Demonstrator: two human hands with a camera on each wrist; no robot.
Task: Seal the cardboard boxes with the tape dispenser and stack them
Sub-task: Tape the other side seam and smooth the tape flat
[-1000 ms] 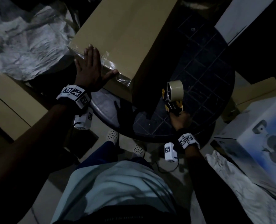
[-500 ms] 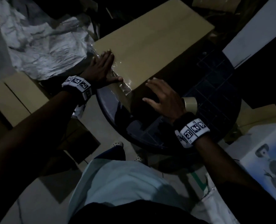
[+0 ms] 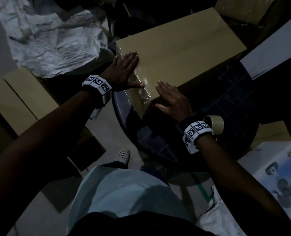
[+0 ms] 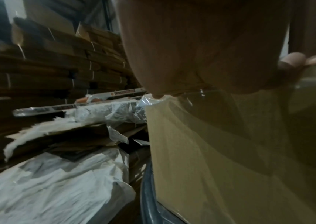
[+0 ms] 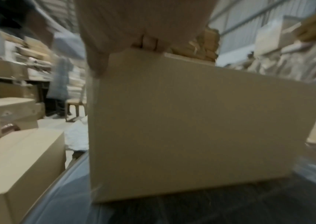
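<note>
The long cardboard box [image 3: 178, 53] lies across the round dark worktop [image 3: 226, 103], its near end overhanging the rim toward 8 o'clock, with a strip of clear tape [image 3: 142, 84] running over that end's top edge and down its face. The left hand [image 3: 122, 72] lies flat on the tape at the box's near corner, fingers straight and together, thumb spread, its grip apart. The right hand [image 3: 172, 101] presses flat against the box's near side at 5 o'clock from the left, fingers straight, holding nothing. A tape roll [image 3: 214, 122] rests on the worktop just behind the right wrist. Another brown box [image 3: 20, 99] sits on the floor at 9 o'clock, crumpled white sheeting [image 3: 52, 41] at 11 o'clock.
</note>
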